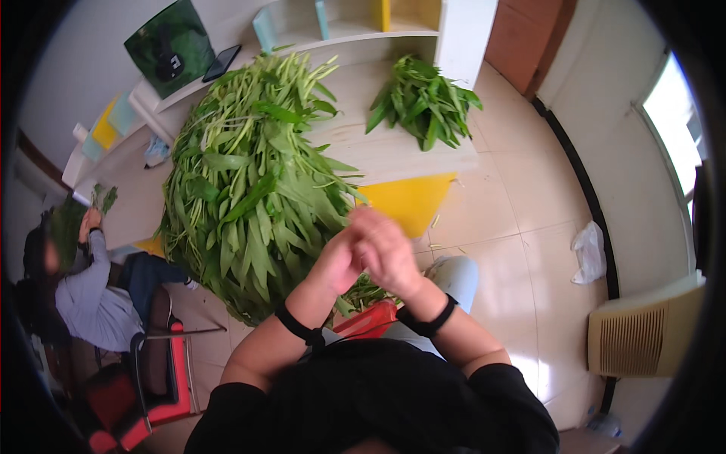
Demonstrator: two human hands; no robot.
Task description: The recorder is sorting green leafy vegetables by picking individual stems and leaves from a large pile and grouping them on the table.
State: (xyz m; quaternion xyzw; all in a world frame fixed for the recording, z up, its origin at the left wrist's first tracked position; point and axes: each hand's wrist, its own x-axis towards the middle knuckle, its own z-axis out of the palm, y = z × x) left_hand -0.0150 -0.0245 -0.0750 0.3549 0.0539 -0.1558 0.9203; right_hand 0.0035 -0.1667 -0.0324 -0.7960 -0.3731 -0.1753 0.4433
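My left hand (339,261) and my right hand (391,255) meet in front of my body, fingers curled in against each other. Motion blurs them slightly, and whatever they may hold is hidden. Just left of them rises a big heap of water spinach (249,174), long green leaves hanging over the table's near edge and stems toward the back. A smaller pile of the same greens (423,104) lies at the table's right end. Below my hands, more cut greens (361,295) show above a red container (368,321) near my lap, mostly covered by my arms.
The pale table (352,147) has a yellow panel (408,200) at its near side and a shelf (344,38) behind. A phone (222,63) leans at the back. A seated person (102,291) at left handles greens beside a red chair (170,378). A white bag (588,253) lies by the right wall.
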